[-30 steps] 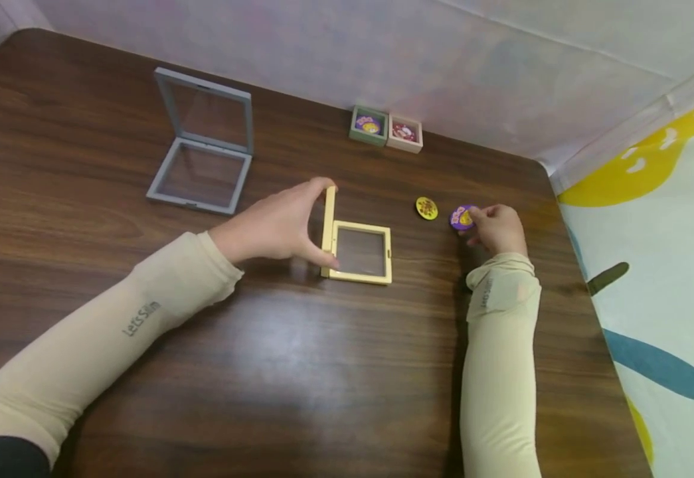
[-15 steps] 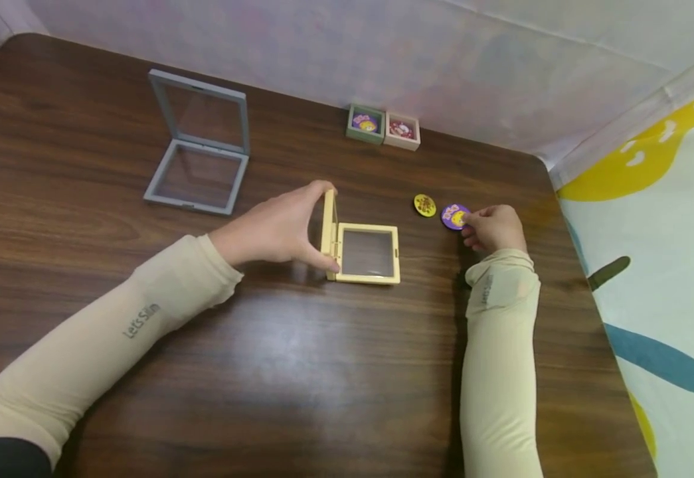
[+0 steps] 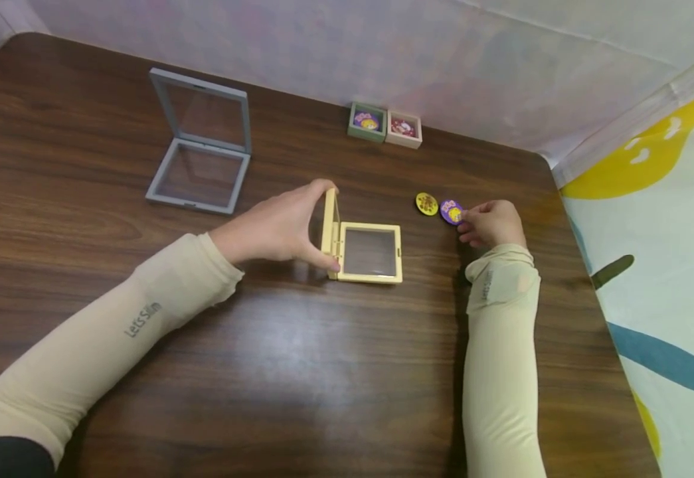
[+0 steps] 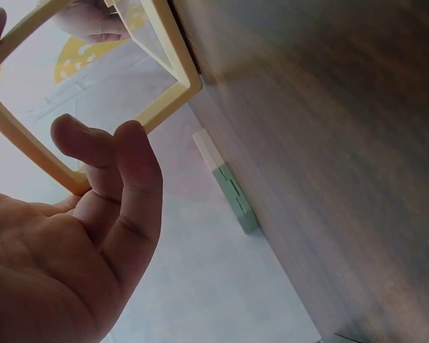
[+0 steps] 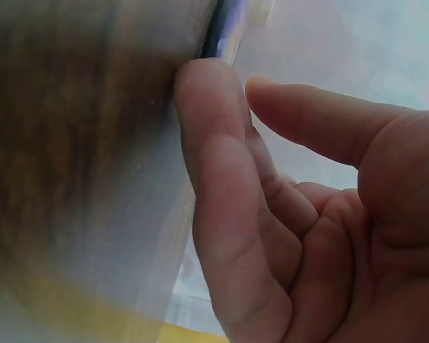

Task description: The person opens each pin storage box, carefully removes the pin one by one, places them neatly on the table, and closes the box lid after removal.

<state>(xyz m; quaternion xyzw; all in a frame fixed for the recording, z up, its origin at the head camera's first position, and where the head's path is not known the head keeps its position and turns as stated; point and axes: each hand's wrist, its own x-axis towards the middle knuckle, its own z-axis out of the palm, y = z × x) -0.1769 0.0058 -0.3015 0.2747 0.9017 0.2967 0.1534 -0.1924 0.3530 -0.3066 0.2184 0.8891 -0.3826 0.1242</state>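
Note:
A small pale-yellow hinged display frame [image 3: 370, 281] with clear film panes stands unfolded on the table, one half flat and the other upright. My left hand [image 3: 277, 222] holds the upright half by its edges, thumb near and fingers far; the left wrist view shows curled fingers at the frame's corner [image 4: 173, 100]. To the right, my right hand [image 3: 493, 224] has its fingertips at the right edge of a round purple badge [image 3: 451, 212]. The right wrist view has a gap between thumb and index finger, the badge's edge [image 5: 229, 32] just beyond. A yellow badge [image 3: 426, 204] lies left of the purple one.
A larger grey hinged frame [image 3: 239, 182] stands unfolded at the back left. Against the rear curtain sit a green box frame [image 3: 366, 136] and a pale pink one [image 3: 404, 141], each with a badge inside. The table's right edge [image 3: 592, 292] runs beside a patterned cloth.
The purple badge has moved left, close beside the yellow one, and my right fingers now sit only at its edge. The yellow frame has shifted slightly right, its upright half still held by my left hand.

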